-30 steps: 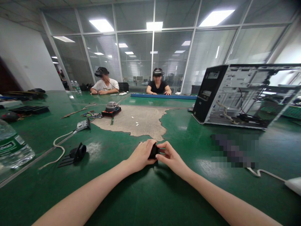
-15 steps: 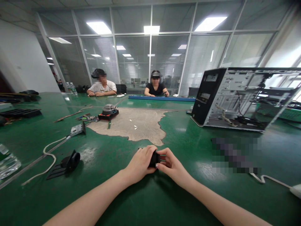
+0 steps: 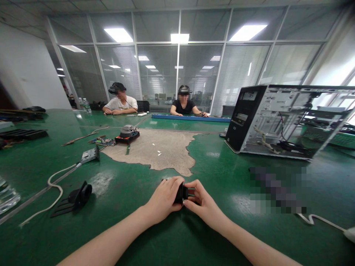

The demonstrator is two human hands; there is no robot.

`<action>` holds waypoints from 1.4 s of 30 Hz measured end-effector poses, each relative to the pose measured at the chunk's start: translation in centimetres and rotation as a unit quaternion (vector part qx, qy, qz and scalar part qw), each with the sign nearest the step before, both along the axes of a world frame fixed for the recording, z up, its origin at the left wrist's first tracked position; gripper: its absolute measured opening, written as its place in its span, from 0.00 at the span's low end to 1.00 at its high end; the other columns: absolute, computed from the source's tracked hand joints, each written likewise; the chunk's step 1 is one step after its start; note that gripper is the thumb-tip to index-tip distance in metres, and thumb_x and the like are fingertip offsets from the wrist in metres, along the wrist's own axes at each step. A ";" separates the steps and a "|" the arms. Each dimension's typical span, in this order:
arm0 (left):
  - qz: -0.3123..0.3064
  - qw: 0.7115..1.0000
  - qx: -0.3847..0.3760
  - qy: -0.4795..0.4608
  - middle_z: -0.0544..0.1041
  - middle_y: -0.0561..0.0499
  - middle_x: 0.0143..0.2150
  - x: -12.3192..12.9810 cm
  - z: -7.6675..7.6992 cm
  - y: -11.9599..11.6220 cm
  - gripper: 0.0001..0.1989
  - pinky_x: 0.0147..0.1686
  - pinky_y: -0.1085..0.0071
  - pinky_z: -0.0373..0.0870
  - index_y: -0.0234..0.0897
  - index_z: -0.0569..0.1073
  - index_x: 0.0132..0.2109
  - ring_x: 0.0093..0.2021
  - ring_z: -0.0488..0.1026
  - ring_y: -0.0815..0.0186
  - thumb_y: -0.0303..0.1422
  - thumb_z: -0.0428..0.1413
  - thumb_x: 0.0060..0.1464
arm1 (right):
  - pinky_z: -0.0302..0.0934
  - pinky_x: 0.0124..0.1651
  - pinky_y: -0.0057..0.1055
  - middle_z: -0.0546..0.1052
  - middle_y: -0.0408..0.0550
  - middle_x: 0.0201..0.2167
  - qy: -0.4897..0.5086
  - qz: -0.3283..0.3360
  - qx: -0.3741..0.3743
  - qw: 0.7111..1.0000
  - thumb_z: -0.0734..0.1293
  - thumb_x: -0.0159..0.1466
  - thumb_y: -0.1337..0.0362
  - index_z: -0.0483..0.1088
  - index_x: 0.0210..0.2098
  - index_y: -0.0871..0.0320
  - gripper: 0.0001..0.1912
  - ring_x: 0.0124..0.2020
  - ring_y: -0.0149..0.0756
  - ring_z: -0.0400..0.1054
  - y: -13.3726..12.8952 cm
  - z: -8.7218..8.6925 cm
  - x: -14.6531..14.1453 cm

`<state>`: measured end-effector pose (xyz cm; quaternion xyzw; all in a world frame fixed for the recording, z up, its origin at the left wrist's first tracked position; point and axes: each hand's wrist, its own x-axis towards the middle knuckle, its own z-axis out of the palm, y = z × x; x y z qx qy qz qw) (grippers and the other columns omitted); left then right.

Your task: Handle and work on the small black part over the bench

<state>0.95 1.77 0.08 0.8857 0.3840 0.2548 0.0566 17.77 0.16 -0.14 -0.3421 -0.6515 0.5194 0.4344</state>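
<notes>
Between my two hands, close to the green tabletop, is a small black boxy part (image 3: 179, 193); its kind cannot be made out, since my fingers cover most of it. My left hand (image 3: 164, 196) wraps over its top and left side, with the thumb low at the front. From the right, my right hand (image 3: 203, 199) grips its edge with bent fingers above and the thumb below. Off to the left lies a black plastic bracket with a round piece (image 3: 76, 198), apart from both hands.
An open computer case (image 3: 246, 122) stands at the right. A pixelated dark strip (image 3: 277, 190) and white cable lie nearer. Ahead is a bare tabletop patch (image 3: 166, 147) with a metal-topped red-and-black part (image 3: 127, 135) on it. Two people (image 3: 184, 105) sit across the table.
Both hands keep their grip on the black part. The view has shifted slightly, so nearby things sit lower. One hand of the person in black across the table has moved outward.
</notes>
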 end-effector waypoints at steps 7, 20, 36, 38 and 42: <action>0.008 1.000 0.003 -0.008 0.64 0.46 0.49 0.2 -0.1 0.3 0.30 0.41 0.63 0.61 0.40 0.53 0.52 0.47 0.64 0.58 0.29 0.56 0.42 | 0.61 0.45 0.34 0.66 0.45 0.39 -0.002 -0.017 -0.024 1.000 0.63 0.57 0.59 0.58 0.39 0.53 0.12 0.39 0.32 0.66 0.3 0.2 0.0; -0.003 1.000 -0.007 0.001 0.63 0.46 0.50 -0.1 0.2 0.2 0.30 0.42 0.63 0.59 0.40 0.51 0.52 0.48 0.62 0.58 0.27 0.55 0.42 | 0.60 0.47 0.34 0.65 0.45 0.41 -0.017 -0.001 -0.008 1.000 0.63 0.56 0.63 0.58 0.40 0.52 0.12 0.44 0.34 0.63 0.3 -0.5 0.1; 0.001 1.000 0.017 0.011 0.63 0.46 0.49 -0.1 -0.1 -0.1 0.28 0.41 0.63 0.60 0.39 0.53 0.50 0.46 0.63 0.58 0.32 0.56 0.43 | 0.62 0.41 0.33 0.66 0.43 0.34 0.005 -0.006 -0.004 1.000 0.65 0.55 0.62 0.57 0.34 0.55 0.11 0.38 0.31 0.65 0.2 -0.5 -0.2; 0.001 1.000 0.019 0.007 0.63 0.46 0.48 -0.1 -0.2 -0.2 0.27 0.41 0.63 0.60 0.39 0.54 0.50 0.46 0.63 0.58 0.33 0.56 0.44 | 0.62 0.41 0.33 0.66 0.44 0.36 -0.002 -0.015 0.004 1.000 0.64 0.55 0.61 0.58 0.35 0.55 0.12 0.38 0.31 0.65 0.4 -0.7 -0.3; -0.001 1.000 0.027 0.012 0.64 0.46 0.48 -0.2 -0.2 -0.4 0.27 0.41 0.63 0.60 0.38 0.53 0.50 0.46 0.63 0.58 0.32 0.56 0.43 | 0.62 0.43 0.35 0.66 0.47 0.39 -0.015 -0.016 0.010 1.000 0.65 0.54 0.60 0.58 0.40 0.55 0.16 0.42 0.34 0.64 0.5 -0.8 -0.2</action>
